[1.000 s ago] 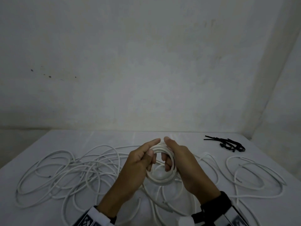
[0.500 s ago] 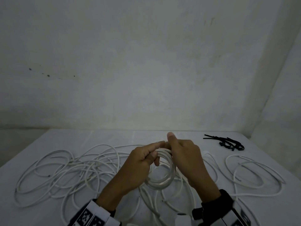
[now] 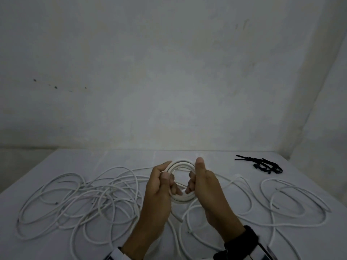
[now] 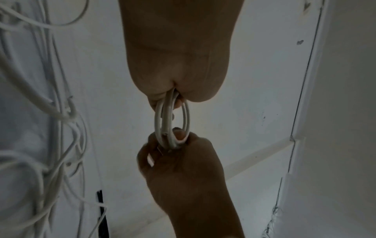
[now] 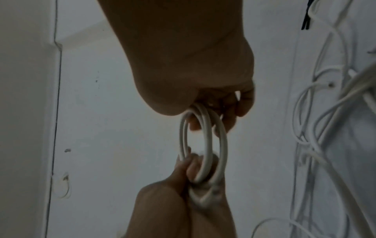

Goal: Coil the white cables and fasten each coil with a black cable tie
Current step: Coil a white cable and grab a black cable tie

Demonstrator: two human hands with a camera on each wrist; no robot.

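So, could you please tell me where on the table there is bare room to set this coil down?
Bare table runs along the far edge, between the wall and the loose cables, up to the black cable ties. Left and right of the hands it is crowded with loops.

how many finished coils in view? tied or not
1. The only coil is held upright between the left hand and right hand, not yet tied. The loose cables sprawl uncoiled on the table; the cable ties lie far right.
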